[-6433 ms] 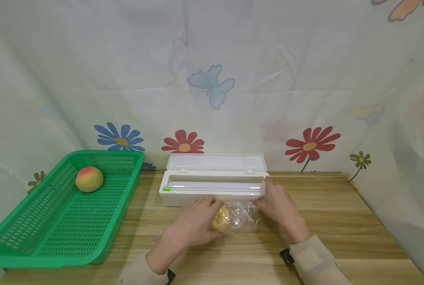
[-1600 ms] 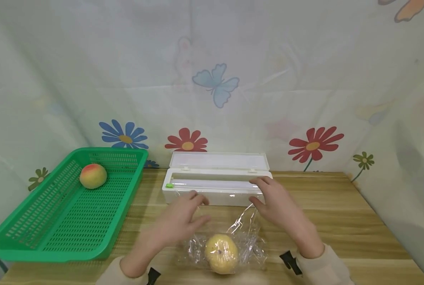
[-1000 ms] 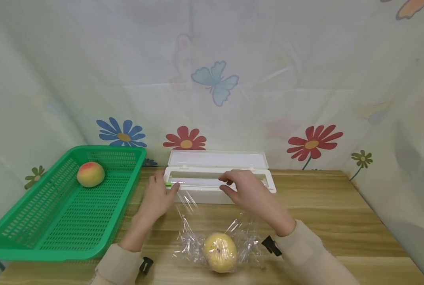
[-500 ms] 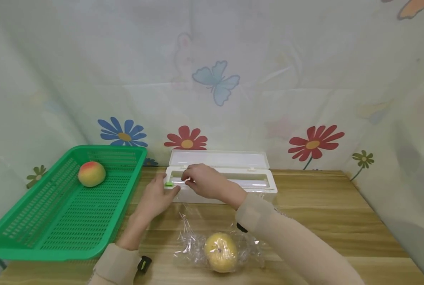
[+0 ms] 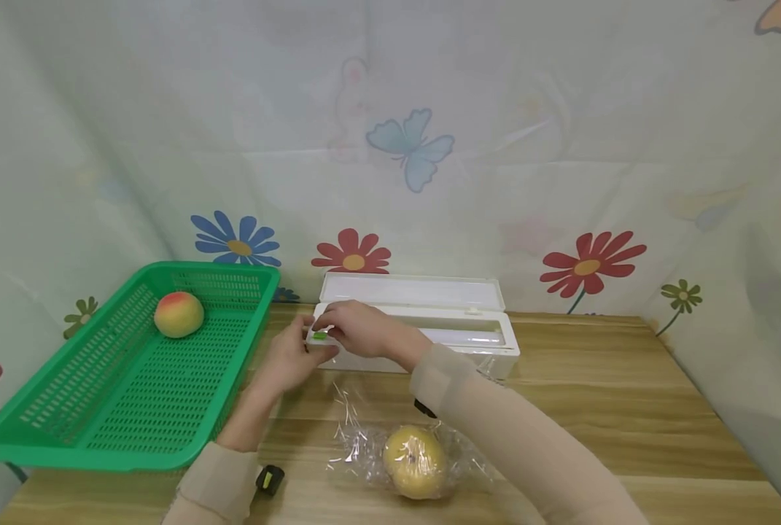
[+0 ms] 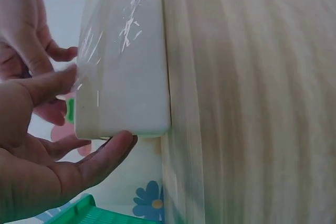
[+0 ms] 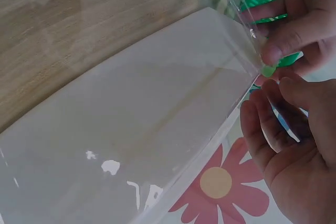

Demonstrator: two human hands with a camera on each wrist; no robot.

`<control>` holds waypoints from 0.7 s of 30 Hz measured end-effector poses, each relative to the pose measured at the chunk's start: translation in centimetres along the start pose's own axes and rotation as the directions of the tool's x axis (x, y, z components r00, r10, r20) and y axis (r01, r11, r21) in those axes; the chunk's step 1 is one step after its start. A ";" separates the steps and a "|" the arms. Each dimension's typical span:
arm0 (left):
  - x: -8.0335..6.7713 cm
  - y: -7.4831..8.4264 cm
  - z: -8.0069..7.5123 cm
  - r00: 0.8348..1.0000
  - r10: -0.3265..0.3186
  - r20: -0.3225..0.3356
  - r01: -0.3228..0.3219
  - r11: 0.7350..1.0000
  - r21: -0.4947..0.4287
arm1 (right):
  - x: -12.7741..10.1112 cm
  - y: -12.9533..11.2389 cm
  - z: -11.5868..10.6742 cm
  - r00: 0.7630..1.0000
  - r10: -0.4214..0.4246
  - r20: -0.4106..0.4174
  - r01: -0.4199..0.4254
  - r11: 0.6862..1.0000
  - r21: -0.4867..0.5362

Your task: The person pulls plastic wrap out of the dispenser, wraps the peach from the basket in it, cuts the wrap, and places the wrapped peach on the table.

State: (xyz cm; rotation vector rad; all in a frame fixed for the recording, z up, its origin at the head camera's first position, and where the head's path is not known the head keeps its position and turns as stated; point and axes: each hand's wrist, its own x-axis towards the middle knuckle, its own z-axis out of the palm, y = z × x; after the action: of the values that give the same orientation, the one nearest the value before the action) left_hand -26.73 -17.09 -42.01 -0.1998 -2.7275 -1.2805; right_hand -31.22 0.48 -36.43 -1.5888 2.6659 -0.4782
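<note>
In the head view, my left hand [image 5: 290, 357] holds the left end of a white cling film box [image 5: 399, 363], thumb at the front and fingers around the end. My right hand [image 5: 364, 328] is at the same end, its loosely curled fingertips touching the green slide cutter [image 5: 320, 336]; in the left wrist view its thumb stands apart from the cutter. The film roll [image 5: 472, 337] lies inside the box. Clear cling film [image 5: 364, 445] runs from the box front down to a round yellow fruit [image 5: 415, 461], covered in crinkled film on the table.
A green basket [image 5: 127, 461] with a peach [image 5: 179, 315] in it stands at the left. The box lid [image 5: 423, 290] stands raised against the patterned backdrop [image 5: 285, 95]. The wooden table [image 5: 600, 408] extends to the right.
Earlier my left hand was at the yellow fruit, which then lay nearer the box. It moved to the box's left end; my right hand travelled left along the box to the cutter.
</note>
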 end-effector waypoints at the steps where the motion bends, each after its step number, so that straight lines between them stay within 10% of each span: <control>1: 0.0 0.0 -0.1 1.000 -0.015 0.004 0.015 1.000 -0.016 | 0.1 0.0 0.1 1.000 0.001 0.004 -0.001 1.000 0.001; 21: 0.1 -1.0 -0.4 0.999 0.037 -0.015 -0.038 0.999 -0.016 | 1.1 -0.7 1.3 0.988 0.135 -0.073 -0.142 0.986 -0.089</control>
State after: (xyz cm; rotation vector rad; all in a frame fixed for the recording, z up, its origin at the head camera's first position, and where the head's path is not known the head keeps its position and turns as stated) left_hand -27.02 -17.99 -42.45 -0.2405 -2.6882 -1.2899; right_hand -30.93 -1.10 -37.31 -1.4189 2.8641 -0.4156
